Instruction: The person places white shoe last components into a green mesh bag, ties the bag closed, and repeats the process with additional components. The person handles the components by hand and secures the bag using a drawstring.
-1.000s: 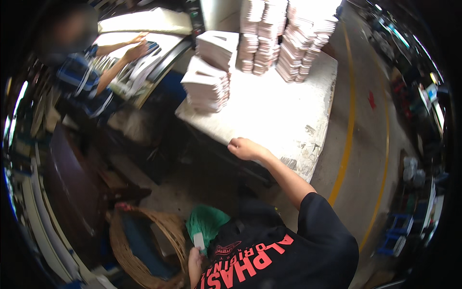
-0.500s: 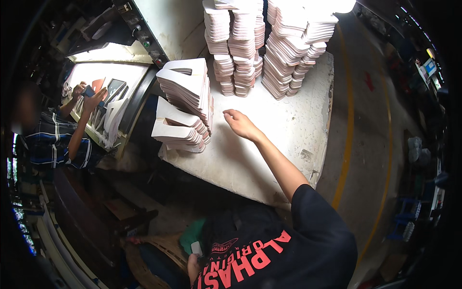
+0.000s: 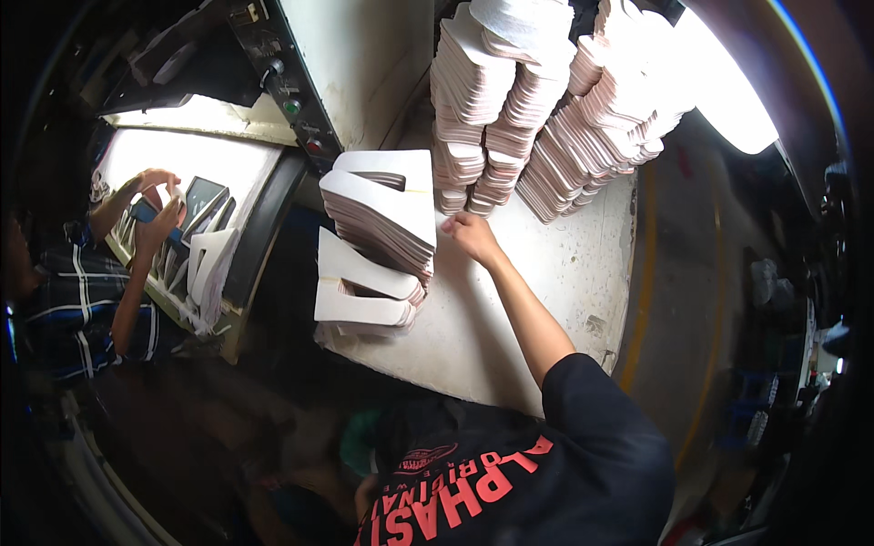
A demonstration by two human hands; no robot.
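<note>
My right hand point(image 3: 472, 239) is over the pale worktable, its fingers curled together and no object showing in them. Close to its left stands an upper stack of white V-shaped cut pieces point(image 3: 378, 211) with pinkish edges. Below that, nearer to me, a second stack of the same V-shaped pieces point(image 3: 362, 300) sits at the table's corner. Just beyond my fingertips rise tall columns of white cut pieces point(image 3: 473, 91). Only a bit of skin of my left hand point(image 3: 364, 497) shows at the lower edge beside my dark shirt; its fingers are hidden.
More tall columns of cut pieces point(image 3: 583, 136) stand at the back right of the worktable point(image 3: 555, 300). A control panel with buttons point(image 3: 289, 100) is at the back left. At the far left a co-worker's hands point(image 3: 155, 205) work over a lit bench. A walkway with yellow lines point(image 3: 642, 318) runs along the right.
The view has shifted, so table and stacks sit lower and further right. My right hand has come closer to the V-shaped stack and the tall columns. My left hand shows less, its white object gone from sight.
</note>
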